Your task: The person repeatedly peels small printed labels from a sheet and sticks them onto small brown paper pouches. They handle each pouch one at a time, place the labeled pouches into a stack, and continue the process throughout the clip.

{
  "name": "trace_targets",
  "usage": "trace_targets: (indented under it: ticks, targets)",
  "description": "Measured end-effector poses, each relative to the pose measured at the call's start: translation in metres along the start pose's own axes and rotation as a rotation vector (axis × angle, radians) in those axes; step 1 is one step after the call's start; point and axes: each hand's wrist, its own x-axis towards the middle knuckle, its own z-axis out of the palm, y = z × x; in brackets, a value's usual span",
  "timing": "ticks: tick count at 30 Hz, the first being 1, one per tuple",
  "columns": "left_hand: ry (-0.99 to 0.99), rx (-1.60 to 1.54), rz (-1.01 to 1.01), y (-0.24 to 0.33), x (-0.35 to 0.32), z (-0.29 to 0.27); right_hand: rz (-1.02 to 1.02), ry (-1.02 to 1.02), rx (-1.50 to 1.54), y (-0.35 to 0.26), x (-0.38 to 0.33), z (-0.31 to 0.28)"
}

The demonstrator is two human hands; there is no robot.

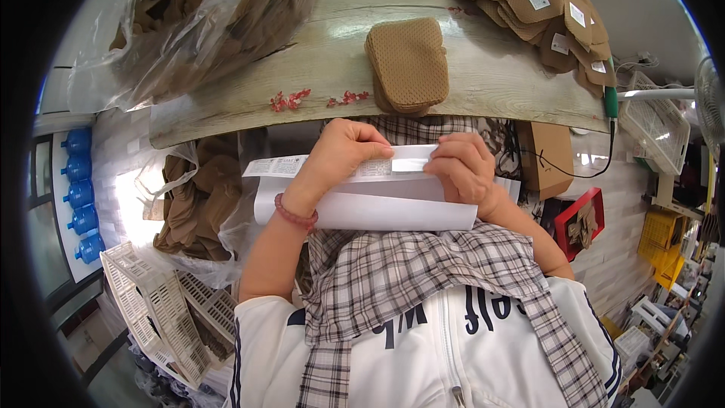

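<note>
A long white sheet of label backing paper [377, 211] lies curled across my lap, below the table edge. My left hand [340, 155], with a red bead bracelet at the wrist, grips its upper edge. My right hand [464, 170] pinches a small white label [411, 165] at the same edge, fingers closed on it. The two hands are close together, almost touching. A stack of tan mesh insoles [408, 64] rests on the wooden table [302, 68] just beyond my hands.
A clear plastic bag of brown pieces [211, 15] sits at the table's left. Labelled tan insoles [544, 7] are fanned at its right. A second bag [196, 204] and white crates [151, 302] stand on the floor at left; a cardboard box [547, 155] and red bin [581, 219] at right.
</note>
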Motion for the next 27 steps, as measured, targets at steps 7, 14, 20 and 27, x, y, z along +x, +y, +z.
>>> trace_targets:
  ticks: [7, 14, 20, 27]
  targets:
    - [0.196, 0.455, 0.156, 0.013, -0.007, 0.001, 0.823, 0.373, 1.046, 0.006, 0.032, -0.028]
    - [0.375, 0.819, 0.807, 0.033, 0.002, 0.020, 0.943, 0.084, 0.825, 0.071, 0.100, -0.020]
    - [0.338, 0.881, 0.823, 0.023, 0.027, 0.017, 0.963, -0.083, 0.562, 0.095, 0.087, 0.022]
    - [0.353, 0.967, 0.802, 0.021, 0.030, 0.017, 0.959, -0.082, 0.483, 0.103, 0.080, 0.027]
